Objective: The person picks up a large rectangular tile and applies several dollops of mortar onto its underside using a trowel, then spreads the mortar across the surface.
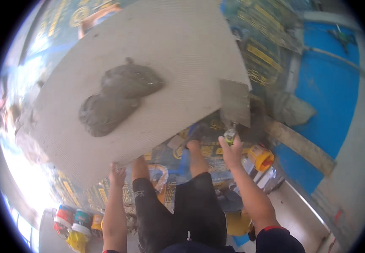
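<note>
Clasping trowel (pixel 235 101), fingers wrapped about handle: right hand (pixel 232 151), right of slab (pixel 186 97). Left hand (pixel 117 174): uncurled, seemingly empty, near edge. Mortar heap (pixel 127 84), slab's left: might slide, should slab tip.

The broad, flat grey slab (pixel 182 55) runs past the upper edge, while the bare right hand (pixel 232 152) partly hides the yellow-green trowel handle (pixel 229 135).

Yellow printed characters (pixel 265 57) and round emblems (pixel 79 16) mark the green floor sheeting (pixel 250 26).
</note>
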Action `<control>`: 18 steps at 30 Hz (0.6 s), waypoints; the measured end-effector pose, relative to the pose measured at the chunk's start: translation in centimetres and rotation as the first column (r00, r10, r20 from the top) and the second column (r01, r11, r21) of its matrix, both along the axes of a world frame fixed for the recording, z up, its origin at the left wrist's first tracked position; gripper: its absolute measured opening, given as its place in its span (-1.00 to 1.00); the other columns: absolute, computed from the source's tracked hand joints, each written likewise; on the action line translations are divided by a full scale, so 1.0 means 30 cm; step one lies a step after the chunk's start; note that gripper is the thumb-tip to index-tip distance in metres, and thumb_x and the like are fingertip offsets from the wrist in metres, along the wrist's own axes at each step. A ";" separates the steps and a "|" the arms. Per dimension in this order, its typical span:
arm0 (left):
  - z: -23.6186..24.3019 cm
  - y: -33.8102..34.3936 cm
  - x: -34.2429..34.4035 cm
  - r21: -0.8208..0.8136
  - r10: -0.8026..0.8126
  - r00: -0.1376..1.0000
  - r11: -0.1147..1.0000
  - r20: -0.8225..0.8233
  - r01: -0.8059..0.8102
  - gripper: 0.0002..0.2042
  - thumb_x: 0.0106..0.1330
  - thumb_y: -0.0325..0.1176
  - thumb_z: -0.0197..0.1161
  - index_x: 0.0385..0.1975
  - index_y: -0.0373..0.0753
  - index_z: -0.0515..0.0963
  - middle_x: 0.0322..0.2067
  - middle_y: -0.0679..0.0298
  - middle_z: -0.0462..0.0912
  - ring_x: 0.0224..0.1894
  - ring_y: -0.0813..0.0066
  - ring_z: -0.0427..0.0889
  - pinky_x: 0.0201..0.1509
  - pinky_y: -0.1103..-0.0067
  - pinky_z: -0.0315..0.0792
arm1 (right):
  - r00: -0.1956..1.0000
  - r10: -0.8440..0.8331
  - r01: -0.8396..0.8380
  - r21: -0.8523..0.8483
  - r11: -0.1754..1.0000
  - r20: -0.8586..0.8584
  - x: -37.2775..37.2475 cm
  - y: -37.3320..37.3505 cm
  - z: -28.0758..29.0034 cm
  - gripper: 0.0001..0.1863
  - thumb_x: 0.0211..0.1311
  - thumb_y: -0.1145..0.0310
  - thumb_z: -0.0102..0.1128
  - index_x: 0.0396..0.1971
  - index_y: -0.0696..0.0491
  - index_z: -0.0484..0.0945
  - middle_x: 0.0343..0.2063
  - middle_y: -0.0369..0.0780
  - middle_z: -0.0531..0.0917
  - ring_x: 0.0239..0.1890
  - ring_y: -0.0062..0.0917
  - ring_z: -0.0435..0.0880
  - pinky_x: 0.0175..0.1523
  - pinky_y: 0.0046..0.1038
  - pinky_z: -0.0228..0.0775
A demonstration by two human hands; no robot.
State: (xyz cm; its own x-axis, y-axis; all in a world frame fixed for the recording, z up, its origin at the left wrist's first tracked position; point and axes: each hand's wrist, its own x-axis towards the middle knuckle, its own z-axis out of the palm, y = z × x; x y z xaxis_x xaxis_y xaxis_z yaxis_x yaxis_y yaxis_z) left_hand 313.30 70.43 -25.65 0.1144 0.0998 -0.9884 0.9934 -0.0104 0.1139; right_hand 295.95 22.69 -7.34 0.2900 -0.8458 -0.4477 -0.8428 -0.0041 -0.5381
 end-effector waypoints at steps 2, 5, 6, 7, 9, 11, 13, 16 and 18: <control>0.017 0.032 -0.018 0.105 0.120 0.992 0.988 -0.032 -0.116 -0.16 0.32 0.23 -0.05 0.39 -0.20 -0.18 0.34 -0.07 0.06 0.34 -0.03 0.18 0.33 0.24 0.15 | 0.990 -0.050 0.026 -0.179 0.983 -0.130 -0.248 -0.108 -0.028 -0.62 0.03 0.19 0.25 -0.27 0.17 0.47 -0.39 -0.01 0.61 -0.26 -0.07 0.59 -0.15 -0.20 0.39; 0.080 -0.045 -0.118 0.221 0.018 0.998 0.975 -0.062 -0.004 -0.13 0.31 0.24 -0.04 0.40 -0.20 -0.23 0.31 -0.13 0.12 0.29 -0.04 0.27 0.30 0.21 0.22 | 0.878 -0.058 -0.073 -0.253 0.965 -0.474 -0.678 -0.273 -0.117 -0.63 0.04 0.21 0.24 -0.27 0.18 0.46 -0.33 0.03 0.61 -0.18 -0.05 0.60 -0.09 -0.18 0.39; 0.110 -0.008 -0.126 0.249 -0.014 0.998 0.968 -0.054 0.027 -0.14 0.31 0.24 -0.03 0.39 -0.22 -0.19 0.30 -0.14 0.14 0.27 -0.03 0.30 0.28 0.21 0.24 | 0.835 -0.027 -0.103 -0.204 0.973 -0.549 -0.725 -0.303 -0.145 -0.63 0.05 0.22 0.23 -0.23 0.18 0.47 -0.28 0.03 0.60 -0.15 -0.06 0.58 -0.06 -0.17 0.39; 0.135 0.046 -0.140 0.275 -0.045 0.998 0.960 -0.049 0.057 -0.14 0.31 0.23 -0.01 0.39 -0.24 -0.16 0.29 -0.14 0.16 0.26 -0.02 0.32 0.26 0.22 0.26 | 0.784 0.008 -0.132 -0.154 0.979 -0.621 -0.765 -0.343 -0.186 -0.63 0.05 0.24 0.22 -0.20 0.18 0.48 -0.22 0.04 0.59 -0.12 -0.06 0.57 -0.04 -0.16 0.38; 0.180 0.075 -0.192 0.296 -0.149 0.987 0.941 -0.067 0.162 -0.16 0.31 0.22 0.01 0.39 -0.24 -0.13 0.29 -0.12 0.17 0.25 0.00 0.33 0.25 0.25 0.27 | 0.672 0.113 -0.225 -0.057 0.973 -0.731 -0.864 -0.443 -0.276 -0.64 0.07 0.26 0.19 -0.17 0.15 0.50 -0.15 0.02 0.59 -0.08 -0.10 0.57 0.00 -0.16 0.38; 0.235 0.053 -0.216 0.309 -0.229 0.969 0.919 -0.093 0.247 -0.19 0.33 0.19 0.01 0.37 -0.24 -0.08 0.27 -0.10 0.21 0.22 0.02 0.37 0.23 0.28 0.29 | 0.523 0.249 -0.294 0.102 0.951 -0.816 -0.931 -0.559 -0.410 -0.67 0.07 0.26 0.18 -0.18 0.10 0.52 -0.12 -0.02 0.59 -0.05 -0.15 0.58 0.01 -0.18 0.41; 0.280 0.035 -0.233 0.320 -0.283 0.950 0.895 -0.134 0.312 -0.26 0.36 0.14 -0.01 0.35 -0.26 -0.01 0.23 -0.06 0.27 0.17 0.06 0.42 0.20 0.31 0.32 | 0.402 0.383 -0.285 0.284 0.916 -0.832 -0.978 -0.646 -0.555 -0.66 0.04 0.23 0.19 -0.19 0.08 0.55 -0.11 -0.05 0.60 -0.04 -0.17 0.59 0.01 -0.20 0.43; 0.336 0.052 -0.271 0.476 -0.237 0.967 0.842 -0.093 0.252 -0.42 0.39 0.16 -0.11 0.21 -0.17 0.17 -0.03 0.04 0.50 -0.01 0.21 0.52 -0.08 0.42 0.42 | 0.493 0.397 -0.217 0.332 0.918 -0.774 -0.968 -0.664 -0.744 -0.63 0.00 0.18 0.23 -0.22 0.10 0.59 -0.16 -0.05 0.63 -0.08 -0.18 0.61 -0.01 -0.22 0.45; 0.372 0.039 -0.288 0.517 -0.266 0.960 0.811 -0.092 0.274 -0.44 0.40 0.13 -0.09 0.20 -0.18 0.17 -0.02 0.04 0.49 -0.03 0.20 0.54 -0.10 0.42 0.42 | 0.636 0.193 -0.042 0.216 0.976 -0.747 -0.951 -0.605 -0.829 -0.63 -0.03 0.16 0.23 -0.28 0.12 0.63 -0.22 -0.04 0.66 -0.14 -0.17 0.64 -0.05 -0.22 0.47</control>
State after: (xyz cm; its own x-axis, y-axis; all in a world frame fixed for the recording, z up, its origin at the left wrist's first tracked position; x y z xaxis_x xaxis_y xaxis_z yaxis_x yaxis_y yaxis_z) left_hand 304.65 71.60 -14.49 0.1996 0.5658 -0.8000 0.9433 -0.3320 0.0005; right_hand 267.43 4.55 -32.21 -0.1250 -0.7219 -0.6806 -0.9506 -0.1094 0.2906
